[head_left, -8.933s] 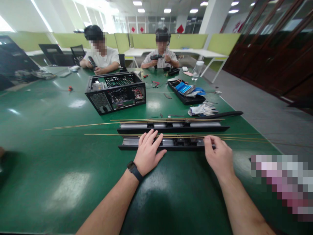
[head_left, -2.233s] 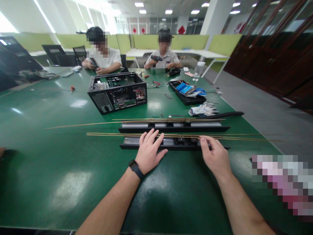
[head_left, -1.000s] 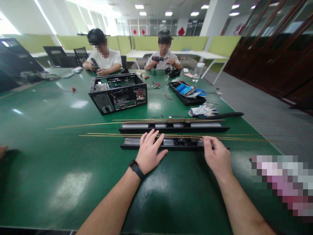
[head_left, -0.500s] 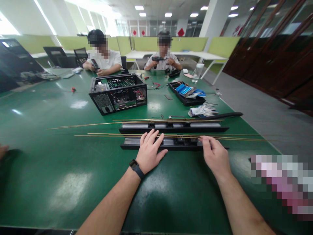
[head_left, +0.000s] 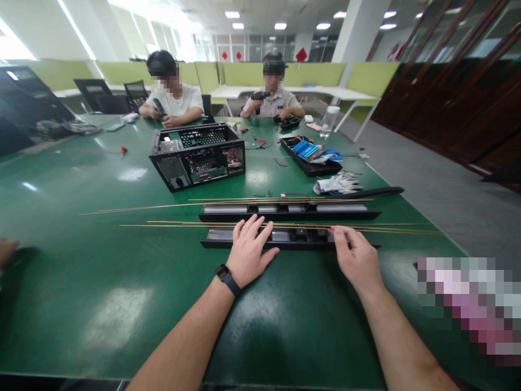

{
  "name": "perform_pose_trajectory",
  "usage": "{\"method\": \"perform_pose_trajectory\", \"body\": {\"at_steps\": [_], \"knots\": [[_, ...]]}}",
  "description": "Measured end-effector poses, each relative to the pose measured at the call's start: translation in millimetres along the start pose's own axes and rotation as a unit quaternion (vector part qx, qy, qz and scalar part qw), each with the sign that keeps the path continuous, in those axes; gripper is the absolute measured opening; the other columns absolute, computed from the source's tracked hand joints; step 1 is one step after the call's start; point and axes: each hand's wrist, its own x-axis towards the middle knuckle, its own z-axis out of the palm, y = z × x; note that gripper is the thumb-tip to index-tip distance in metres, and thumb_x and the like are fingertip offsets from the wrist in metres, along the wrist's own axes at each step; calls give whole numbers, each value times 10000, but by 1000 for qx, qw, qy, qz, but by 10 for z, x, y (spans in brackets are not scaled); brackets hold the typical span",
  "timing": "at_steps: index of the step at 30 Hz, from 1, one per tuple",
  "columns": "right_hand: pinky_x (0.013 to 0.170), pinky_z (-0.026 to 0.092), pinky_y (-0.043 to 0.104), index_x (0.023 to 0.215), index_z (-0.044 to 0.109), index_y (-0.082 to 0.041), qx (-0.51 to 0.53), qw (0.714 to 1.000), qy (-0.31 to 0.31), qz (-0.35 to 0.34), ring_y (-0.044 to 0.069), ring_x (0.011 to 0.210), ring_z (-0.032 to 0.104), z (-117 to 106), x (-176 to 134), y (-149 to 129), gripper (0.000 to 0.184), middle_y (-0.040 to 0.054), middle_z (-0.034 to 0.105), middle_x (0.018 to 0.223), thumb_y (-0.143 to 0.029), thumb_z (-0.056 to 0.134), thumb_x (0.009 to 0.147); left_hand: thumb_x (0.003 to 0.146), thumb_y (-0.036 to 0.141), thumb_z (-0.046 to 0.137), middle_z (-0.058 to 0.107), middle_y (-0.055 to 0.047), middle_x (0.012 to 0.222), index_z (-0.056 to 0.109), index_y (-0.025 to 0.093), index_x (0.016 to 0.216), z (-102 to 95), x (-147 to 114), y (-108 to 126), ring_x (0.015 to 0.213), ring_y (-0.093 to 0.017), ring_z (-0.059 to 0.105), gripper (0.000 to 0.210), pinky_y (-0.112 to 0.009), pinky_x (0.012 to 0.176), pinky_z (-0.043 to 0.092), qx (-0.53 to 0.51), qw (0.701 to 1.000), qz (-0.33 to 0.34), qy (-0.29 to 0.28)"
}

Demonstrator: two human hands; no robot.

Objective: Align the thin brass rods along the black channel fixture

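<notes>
My left hand (head_left: pixel 253 254), with a dark watch (head_left: pixel 228 281) on its wrist, rests with fingers outstretched across several thin brass-coloured rods (head_left: pixel 171 225) and the near black channel (head_left: pixel 313 246). To its right, my right hand (head_left: pixel 358 258) pinches one of these rods between thumb and fingers. The rods run lengthwise over the near channel and stick out past both its ends. Just beyond lies a second black channel (head_left: pixel 285 216), parallel to the first, with more thin rods (head_left: pixel 150 207) along its far side. Both channels show pale strips and dark blocks inside.
Beyond the channels, an open computer case (head_left: pixel 175 172) stands on the green table (head_left: pixel 101 260). A black tray (head_left: pixel 311 165) with blue items and pale gloves (head_left: pixel 340 184) lie right of it. Two people sit opposite, one holding a power drill (head_left: pixel 260 95).
My right hand has shifted slightly left, and one rod's left end reaches a little farther left. My left hand stays put. The drill-holding person's other hand has lowered to the table.
</notes>
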Motion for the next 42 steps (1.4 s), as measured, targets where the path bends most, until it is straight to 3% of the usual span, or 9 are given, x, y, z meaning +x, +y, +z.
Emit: {"method": "perform_pose_trajectory", "body": {"at_steps": [9,42], "knots": [[998,527,491,1127,762,-238,-3,999,16,36,330,1099,742,5,11,49,504,108,836,1085,-616,436,1061,1008,417,729,585,-177,1633,593,219,1567,15,6,-15,1594,-368,462,609,-617,1320,326,5,1000,3,0],[996,507,488,1088,762,-228,-15,999,13,49,352,1082,727,32,35,47,542,131,827,1084,-644,421,1025,1012,431,733,597,-165,1624,592,221,1564,9,16,-28,1581,-362,480,607,-600,1315,331,10,1000,4,-1]]}}
